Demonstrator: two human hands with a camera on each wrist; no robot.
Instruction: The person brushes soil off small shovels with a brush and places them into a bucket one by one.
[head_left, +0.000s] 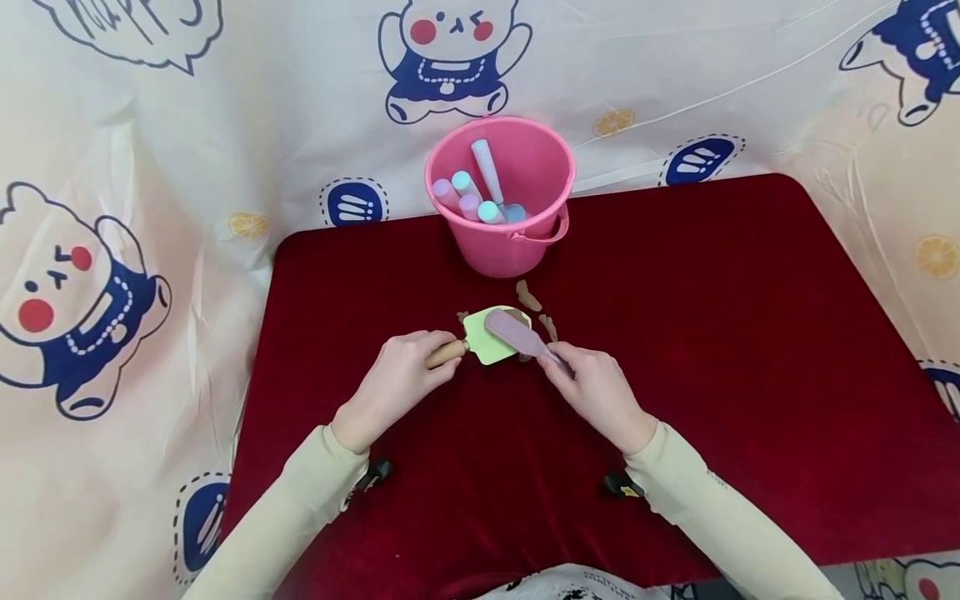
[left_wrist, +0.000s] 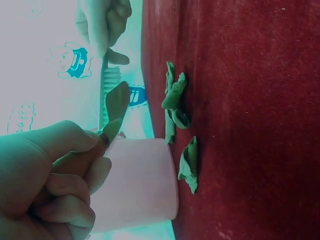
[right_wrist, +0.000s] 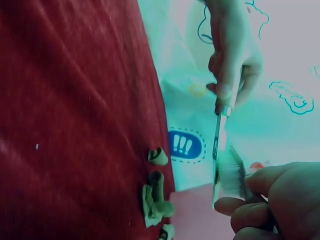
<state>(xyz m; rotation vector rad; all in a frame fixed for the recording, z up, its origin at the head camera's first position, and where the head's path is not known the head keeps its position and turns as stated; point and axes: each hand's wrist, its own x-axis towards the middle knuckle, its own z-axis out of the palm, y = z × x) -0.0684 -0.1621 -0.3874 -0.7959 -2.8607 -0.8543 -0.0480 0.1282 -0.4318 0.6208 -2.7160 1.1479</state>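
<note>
My left hand (head_left: pixel 401 375) grips the wooden handle of a small shovel with a pale green blade (head_left: pixel 482 346). In my right hand (head_left: pixel 598 392) is a purple brush (head_left: pixel 513 332), held by its handle and lying across the blade. The right wrist view shows its pale bristles (right_wrist: pixel 231 175) against the blade, seen edge-on. Both tools are above the table there, with several curled, dry-looking scraps (right_wrist: pixel 157 200) below. The left wrist view has these scraps (left_wrist: pixel 175 95) lying in a loose row on the cloth. Part of the blade is hidden under the brush.
A pink bucket (head_left: pixel 495 250) stands at the table's back edge, just beyond the scraps. Inside it are several pastel handles (head_left: pixel 487 171). Dark red cloth (head_left: pixel 712 350) covers the table. A printed white curtain (head_left: pixel 300 100) hangs behind and to the sides.
</note>
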